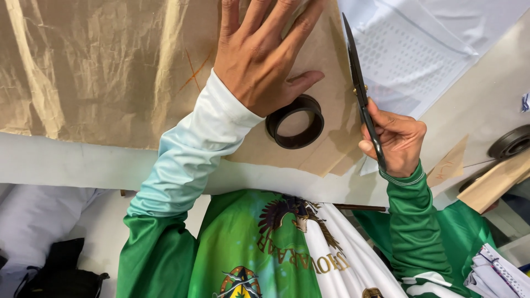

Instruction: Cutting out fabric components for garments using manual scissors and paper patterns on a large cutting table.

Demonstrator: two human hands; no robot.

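Two bare hands work over a pale counter point(66, 163), and going from the left, a wide sheet of shiny gold fabric point(83, 66) lies crinkled across its top. Next comes the left hand point(259, 60), its fingers point(249, 14) spread flat and released, pressing down on a stack of brown paper pattern pieces point(326, 118) laid over the fabric, apparently to keep them from sliding. Just below the palm, one black ring-shaped weight point(295, 122) sits on the paper, likely for the same reason. Right of it, one pair of black scissors point(361, 91) stands along the pattern's right edge with its blades pointing away from the body (closed or nearly so). The right hand point(393, 140) grips the handles, fingers curled tight through them. Beyond the blades lie white printed sheets point(408, 52). Farther right, one small brown paper scrap point(448, 164) rests on the counter, then a second black ring point(510, 142) and a wooden block point(494, 185) at the edge.
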